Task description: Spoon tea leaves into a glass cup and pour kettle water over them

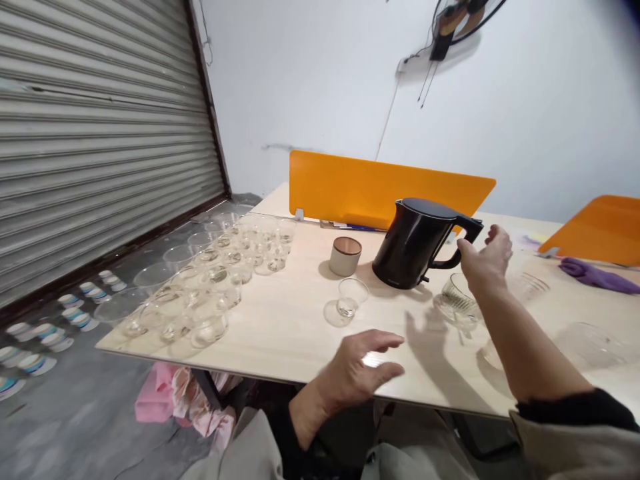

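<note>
A black electric kettle (415,241) stands on the light wooden table (290,327), handle turned to the right. My right hand (484,261) hovers just beside that handle with fingers apart, holding nothing. My left hand (357,373) floats over the table's near edge, fingers loosely spread and empty. A small clear glass cup (351,297) sits in front of the kettle. A beige ceramic cup (345,256) stands to the kettle's left. A ribbed glass cup (457,295) rests under my right wrist.
Several clear glass cups (215,280) crowd the table's left end. Orange dividers (380,190) stand behind the kettle and at far right. A purple cloth (597,275) lies at right. Pink cloth (165,393) and small lids (45,330) lie on the grey floor.
</note>
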Action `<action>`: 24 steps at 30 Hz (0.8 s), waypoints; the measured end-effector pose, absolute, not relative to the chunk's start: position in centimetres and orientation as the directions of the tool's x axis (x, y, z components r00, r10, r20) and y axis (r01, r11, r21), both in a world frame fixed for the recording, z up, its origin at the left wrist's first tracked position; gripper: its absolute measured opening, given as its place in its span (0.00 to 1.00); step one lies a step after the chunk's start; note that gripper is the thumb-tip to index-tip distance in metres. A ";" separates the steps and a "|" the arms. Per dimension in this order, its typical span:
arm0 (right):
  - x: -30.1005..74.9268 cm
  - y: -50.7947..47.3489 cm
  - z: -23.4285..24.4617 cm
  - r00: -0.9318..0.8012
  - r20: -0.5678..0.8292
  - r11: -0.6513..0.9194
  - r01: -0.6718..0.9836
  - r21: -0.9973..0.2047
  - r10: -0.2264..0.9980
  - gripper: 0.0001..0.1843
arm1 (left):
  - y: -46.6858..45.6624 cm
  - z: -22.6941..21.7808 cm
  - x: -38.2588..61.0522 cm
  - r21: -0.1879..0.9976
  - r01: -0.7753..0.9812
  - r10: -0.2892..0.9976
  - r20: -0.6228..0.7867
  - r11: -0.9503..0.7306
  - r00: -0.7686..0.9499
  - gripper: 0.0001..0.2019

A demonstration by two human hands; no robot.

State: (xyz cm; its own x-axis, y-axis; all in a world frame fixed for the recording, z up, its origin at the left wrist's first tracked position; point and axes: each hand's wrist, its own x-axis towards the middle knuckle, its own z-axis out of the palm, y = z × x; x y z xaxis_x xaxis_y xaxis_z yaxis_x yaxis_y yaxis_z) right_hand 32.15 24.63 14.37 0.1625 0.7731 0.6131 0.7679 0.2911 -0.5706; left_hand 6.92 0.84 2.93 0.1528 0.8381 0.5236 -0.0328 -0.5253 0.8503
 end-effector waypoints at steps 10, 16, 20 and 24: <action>23.8 16.2 0.1 -0.360 0.329 0.471 0.798 -0.377 0.873 0.35 | 5.2 1.1 -3.2 0.774 0.632 0.922 0.270 -0.036 -0.278 0.29; 21.9 14.9 -0.6 -0.533 0.207 0.561 0.821 -0.108 0.820 0.33 | 5.9 0.1 -2.4 0.328 0.944 0.988 0.155 -0.027 -0.026 0.33; 21.6 14.2 -0.1 -0.547 0.138 0.559 0.827 -0.063 0.826 0.35 | 6.1 0.4 -2.3 0.247 0.968 0.996 0.084 -0.044 0.024 0.36; 21.4 13.8 -0.2 -0.542 0.135 0.552 0.832 -0.049 0.829 0.37 | 6.4 0.4 -2.4 0.217 0.976 0.998 0.064 -0.028 0.015 0.36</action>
State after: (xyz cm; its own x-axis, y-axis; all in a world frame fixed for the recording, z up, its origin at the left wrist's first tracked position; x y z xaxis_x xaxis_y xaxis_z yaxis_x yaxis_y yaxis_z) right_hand 21.36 13.82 -0.17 -0.5422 0.8293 0.1354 0.8323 0.5521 -0.0488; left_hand -2.39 6.43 0.41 0.0147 0.9979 0.0638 0.9757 -0.0283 0.2174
